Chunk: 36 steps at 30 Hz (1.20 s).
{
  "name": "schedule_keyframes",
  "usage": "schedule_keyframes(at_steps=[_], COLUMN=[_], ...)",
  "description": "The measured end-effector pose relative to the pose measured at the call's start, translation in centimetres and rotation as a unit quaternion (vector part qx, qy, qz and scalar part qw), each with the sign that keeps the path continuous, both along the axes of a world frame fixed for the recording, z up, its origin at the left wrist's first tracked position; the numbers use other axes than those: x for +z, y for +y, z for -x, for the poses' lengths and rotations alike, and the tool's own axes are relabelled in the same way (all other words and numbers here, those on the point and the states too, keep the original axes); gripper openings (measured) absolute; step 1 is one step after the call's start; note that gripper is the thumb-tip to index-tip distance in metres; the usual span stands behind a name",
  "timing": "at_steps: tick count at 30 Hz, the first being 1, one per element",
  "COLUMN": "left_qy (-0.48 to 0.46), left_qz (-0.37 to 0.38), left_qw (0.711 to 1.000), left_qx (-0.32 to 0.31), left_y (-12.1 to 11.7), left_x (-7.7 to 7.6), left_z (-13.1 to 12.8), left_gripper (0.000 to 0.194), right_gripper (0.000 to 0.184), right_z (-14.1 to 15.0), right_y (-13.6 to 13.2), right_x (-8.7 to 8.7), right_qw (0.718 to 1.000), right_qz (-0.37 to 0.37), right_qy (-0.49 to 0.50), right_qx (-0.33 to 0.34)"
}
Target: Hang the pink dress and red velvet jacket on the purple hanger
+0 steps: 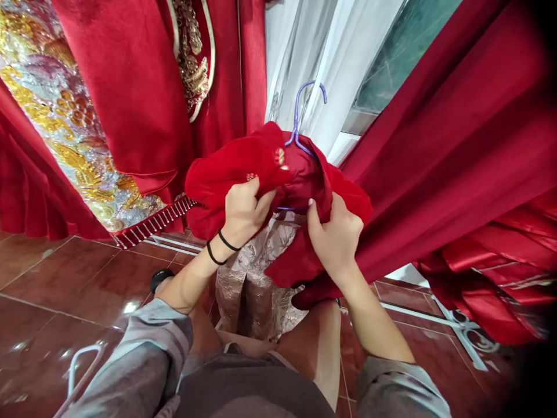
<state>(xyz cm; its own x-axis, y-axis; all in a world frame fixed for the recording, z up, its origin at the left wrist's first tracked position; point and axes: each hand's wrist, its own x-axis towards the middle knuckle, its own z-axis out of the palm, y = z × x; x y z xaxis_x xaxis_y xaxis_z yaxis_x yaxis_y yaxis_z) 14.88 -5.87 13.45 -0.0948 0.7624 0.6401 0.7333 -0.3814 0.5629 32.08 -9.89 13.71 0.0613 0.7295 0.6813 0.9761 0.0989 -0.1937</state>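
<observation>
A red velvet jacket [235,159] with a dark red lining and gold trim hangs in front of me on a purple hanger [296,110]. The hanger's hook points up, and its lower bar shows between the jacket's front edges. With closed fingers my left hand [246,210] grips the left front edge, just below a small gold ornament. My right hand [336,231] pinches the opposite front edge, its thumb over the lining. Between the two hands the jacket is spread apart. Fabric hides several of my fingertips.
Red gowns hang at both sides; the left one has a gold and silver embroidered panel [87,133]. A crinkled, shiny pinkish fabric [265,249] is below the jacket. White curtains [300,40] hang behind. A white metal rack base [435,319] stands on the tiled floor [52,302].
</observation>
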Motion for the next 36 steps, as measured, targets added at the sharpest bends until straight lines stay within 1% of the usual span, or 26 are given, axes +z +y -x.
schedule_keyframes(at_steps=[1,3,5,6,8,10,12,14,16,17,18,20,21,23,24,25,26,27,28,29,30,31,32,33,34,36], left_qy=[-0.020,-0.034,0.006,0.041,0.110,0.145,0.132,0.103,0.096,0.105,0.118,0.136,0.140,0.144,0.143,0.138,0.128,0.111,0.092,0.071,0.054,0.045,0.038,0.034,0.027,-0.004], left_qz=[0.026,0.119,0.190,0.204,0.211,0.217,0.199,0.120,0.024,-0.008,-0.021,-0.001,0.019,0.061,0.068,0.053,0.018,-0.035,-0.102,-0.158,-0.194,-0.211,-0.215,-0.205,-0.182,-0.097], left_qw=[0.999,0.990,0.980,0.977,0.971,0.965,0.971,0.986,0.992,0.992,0.992,0.990,0.987,0.978,0.976,0.977,0.982,0.988,0.990,0.985,0.976,0.969,0.964,0.965,0.971,0.990], left_qx=[-0.033,-0.063,-0.061,-0.051,-0.027,-0.009,0.014,0.049,0.075,0.068,0.045,-0.032,-0.074,-0.137,-0.153,-0.155,-0.136,-0.099,-0.043,0.023,0.078,0.123,0.153,0.162,0.152,0.104], left_y=[0.4,1.1,1.5,1.5,1.0,0.1,-0.9,-1.6,-2.0,-2.0,-2.0,-1.8,-1.7,-1.4,-1.2,-1.0,-0.7,-0.3,0.1,0.7,1.4,2.1,2.9,3.8,4.6,6.3], left_x=[-0.4,-2.0,-3.9,-4.8,-6.1,-6.9,-7.6,-8.6,-9.8,-10.3,-10.8,-11.4,-11.4,-10.8,-10.3,-9.5,-8.7,-7.9,-7.0,-6.2,-5.5,-5.0,-4.8,-4.8,-5.2,-7.0], left_z=[-0.2,-0.1,0.3,0.5,0.9,1.1,1.4,1.7,1.7,1.5,1.1,-0.1,-0.7,-1.3,-1.2,-0.6,0.4,1.7,3.2,4.9,6.5,8.0,9.3,10.4,11.3,12.3], left_gripper=[0.042,0.049,0.049,0.046,0.039,0.034,0.030,0.031,0.032,0.029,0.024,0.017,0.019,0.023,0.025,0.028,0.030,0.030,0.030,0.031,0.032,0.035,0.040,0.043,0.043,0.037], right_gripper=[0.041,0.044,0.052,0.055,0.056,0.043,0.032,0.030,0.030,0.032,0.034,0.034,0.031,0.027,0.027,0.028,0.029,0.031,0.033,0.035,0.037,0.039,0.041,0.042,0.043,0.043], right_z=[0.2,0.4,0.4,0.4,0.4,0.4,0.4,0.3,0.4,0.5,0.6,0.9,1.0,1.2,1.2,1.1,1.0,0.7,0.5,0.2,0.0,-0.1,-0.2,-0.1,0.1,0.9], right_y=[0.0,0.3,0.8,0.9,1.0,0.6,0.2,0.2,0.7,1.3,1.9,3.5,4.3,5.4,5.7,5.8,5.7,5.5,5.3,5.0,4.7,4.5,4.3,4.1,3.8,3.2], right_x=[-0.4,-1.7,-2.9,-3.3,-3.4,-3.0,-2.6,-2.9,-4.0,-4.7,-5.5,-6.9,-7.5,-8.4,-8.8,-9.0,-9.3,-9.5,-9.7,-9.7,-9.6,-9.4,-9.0,-8.4,-7.8,-6.4], right_qw=[1.000,0.997,0.989,0.986,0.986,0.990,0.993,0.993,0.992,0.991,0.990,0.988,0.986,0.981,0.978,0.976,0.975,0.975,0.975,0.973,0.969,0.964,0.958,0.953,0.948,0.943], right_qz=[0.007,0.072,0.146,0.166,0.167,0.142,0.119,0.113,0.119,0.120,0.119,0.117,0.118,0.129,0.131,0.127,0.116,0.100,0.078,0.056,0.035,0.013,-0.010,-0.036,-0.061,-0.099], right_qy=[0.006,0.003,-0.008,-0.011,-0.010,-0.005,0.003,0.021,0.050,0.064,0.078,0.103,0.116,0.143,0.155,0.165,0.175,0.185,0.200,0.217,0.236,0.254,0.270,0.283,0.292,0.301], right_qx=[-0.003,-0.007,-0.003,0.000,-0.005,-0.017,-0.020,-0.012,-0.002,0.003,0.007,0.012,0.016,0.039,0.053,0.063,0.067,0.066,0.061,0.060,0.066,0.077,0.091,0.102,0.107,0.103])
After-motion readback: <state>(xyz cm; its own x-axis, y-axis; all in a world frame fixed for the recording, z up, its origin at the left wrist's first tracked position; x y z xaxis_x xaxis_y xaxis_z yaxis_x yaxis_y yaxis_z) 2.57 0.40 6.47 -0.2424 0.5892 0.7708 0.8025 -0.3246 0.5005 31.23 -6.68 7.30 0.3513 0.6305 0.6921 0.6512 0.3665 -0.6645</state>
